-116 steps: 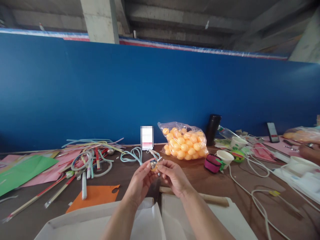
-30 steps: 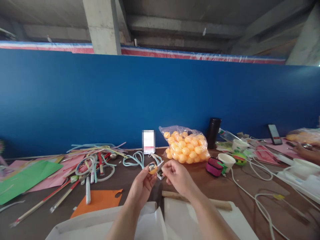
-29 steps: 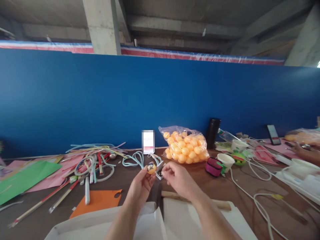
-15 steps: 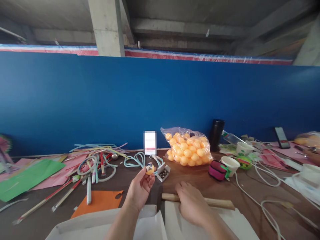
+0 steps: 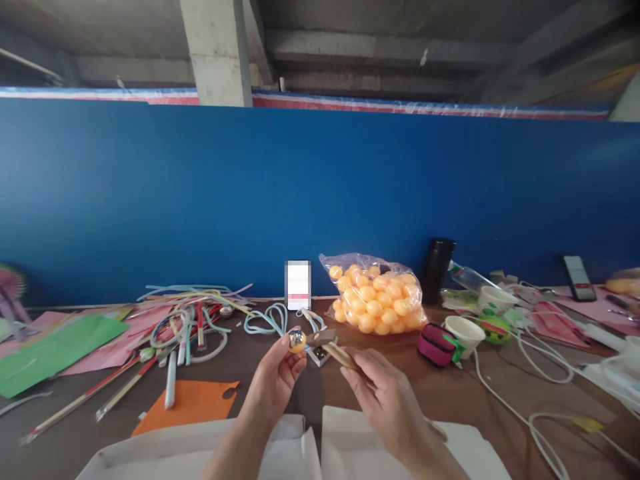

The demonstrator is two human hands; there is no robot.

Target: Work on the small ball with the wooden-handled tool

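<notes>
My left hand (image 5: 280, 380) pinches an orange ping-pong ball (image 5: 299, 345) between thumb and fingers. A shiny silver patch shows on the ball's upper side; I cannot make out what it is. My right hand (image 5: 387, 390) is wrapped round the wooden handle of what looks like a hammer (image 5: 343, 356), tilted up toward the left. Its far end hides part of a small white box (image 5: 319, 361) of little metal pieces. White sheets of card (image 5: 345, 443) lie beneath both forearms.
Behind stands a clear bag of orange balls (image 5: 373, 303), with a black bottle (image 5: 439, 270) at its right. A purple pouch (image 5: 436, 345), paper cup (image 5: 465, 333) and loose white cables (image 5: 530, 420) lie rightward. Tubes and sticks (image 5: 187, 327) and coloured paper (image 5: 65, 353) spread left.
My right hand has taken hold of the wooden handle and lifted it off the card, its far end rising toward the small box. The left hand keeps the ball nearly in place.
</notes>
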